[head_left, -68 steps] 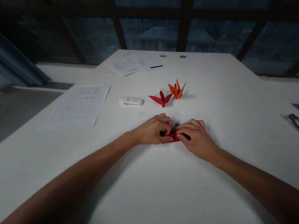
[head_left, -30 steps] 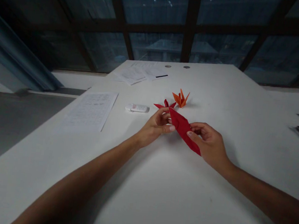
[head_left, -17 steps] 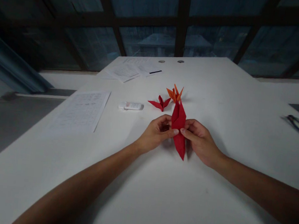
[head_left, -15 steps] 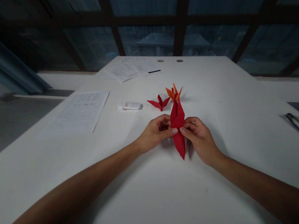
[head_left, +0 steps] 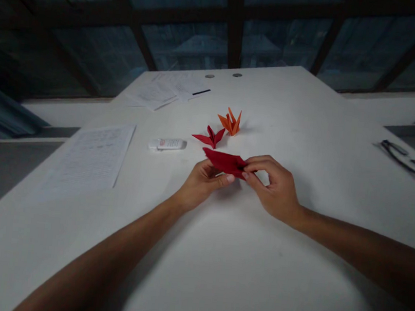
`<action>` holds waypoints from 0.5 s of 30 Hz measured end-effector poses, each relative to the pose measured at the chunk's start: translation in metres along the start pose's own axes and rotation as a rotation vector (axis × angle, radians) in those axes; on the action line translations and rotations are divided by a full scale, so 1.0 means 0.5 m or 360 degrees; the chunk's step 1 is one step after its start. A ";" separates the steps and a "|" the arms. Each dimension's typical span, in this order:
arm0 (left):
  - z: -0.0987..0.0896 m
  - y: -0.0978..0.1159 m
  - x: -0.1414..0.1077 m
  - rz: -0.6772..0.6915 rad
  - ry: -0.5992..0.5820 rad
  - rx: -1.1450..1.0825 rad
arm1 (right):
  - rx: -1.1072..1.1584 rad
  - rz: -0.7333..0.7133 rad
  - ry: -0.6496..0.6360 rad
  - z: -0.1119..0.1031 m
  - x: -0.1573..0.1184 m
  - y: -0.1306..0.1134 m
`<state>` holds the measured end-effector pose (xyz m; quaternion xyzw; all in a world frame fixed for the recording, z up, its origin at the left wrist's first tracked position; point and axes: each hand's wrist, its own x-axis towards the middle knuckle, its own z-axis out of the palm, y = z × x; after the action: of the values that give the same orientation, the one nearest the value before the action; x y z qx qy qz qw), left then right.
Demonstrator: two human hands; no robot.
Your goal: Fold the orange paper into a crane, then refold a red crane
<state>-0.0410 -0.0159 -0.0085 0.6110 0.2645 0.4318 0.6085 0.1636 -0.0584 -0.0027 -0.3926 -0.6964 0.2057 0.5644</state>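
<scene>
A folded piece of red paper [head_left: 225, 162] is held above the white table, lying roughly sideways with one point toward the left. My left hand [head_left: 201, 182] grips its lower left part, thumb in front and fingers behind. At its right end, my right hand [head_left: 272, 186] pinches the paper between thumb and fingers. Just beyond the held paper stands a smaller red origami bird [head_left: 212, 137]. An orange origami bird [head_left: 231, 122] stands a little farther back and to the right.
On the white table [head_left: 233, 265], a white oblong item [head_left: 167, 144] lies left of the birds. Printed sheets [head_left: 90, 156] are at the left, more papers [head_left: 158, 92] with a black strip [head_left: 201, 92] farther back. Glasses [head_left: 407, 160] lie at the right.
The held red paper has turned from upright to nearly sideways. My right hand has moved to its right end. The view has shifted, so the table things appear farther left.
</scene>
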 end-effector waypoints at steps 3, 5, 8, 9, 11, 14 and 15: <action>0.004 0.013 -0.001 0.0092 0.0049 0.0115 | -0.0250 -0.0271 -0.0033 -0.009 -0.002 -0.008; 0.006 0.020 -0.001 0.0125 0.0064 0.0167 | -0.0328 -0.0346 -0.0040 -0.011 -0.003 -0.008; 0.009 0.022 -0.002 0.0107 0.0083 0.0191 | -0.0357 -0.0412 -0.0021 -0.010 -0.004 -0.005; 0.010 0.020 -0.002 0.0092 0.0082 0.0184 | -0.0362 -0.0410 -0.0019 -0.010 -0.004 -0.004; 0.011 0.014 -0.001 0.0066 0.0063 0.0120 | -0.0377 -0.0370 -0.0035 -0.010 -0.005 -0.004; 0.009 0.002 0.000 0.0023 0.0064 -0.0036 | -0.0357 -0.0317 -0.0109 -0.014 -0.007 -0.008; 0.007 -0.002 0.001 0.0009 0.0083 -0.0074 | -0.0324 -0.0312 -0.0139 -0.015 -0.008 -0.009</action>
<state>-0.0377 -0.0171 -0.0090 0.5860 0.2684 0.4552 0.6143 0.1693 -0.0653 0.0003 -0.3684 -0.7725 0.0948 0.5084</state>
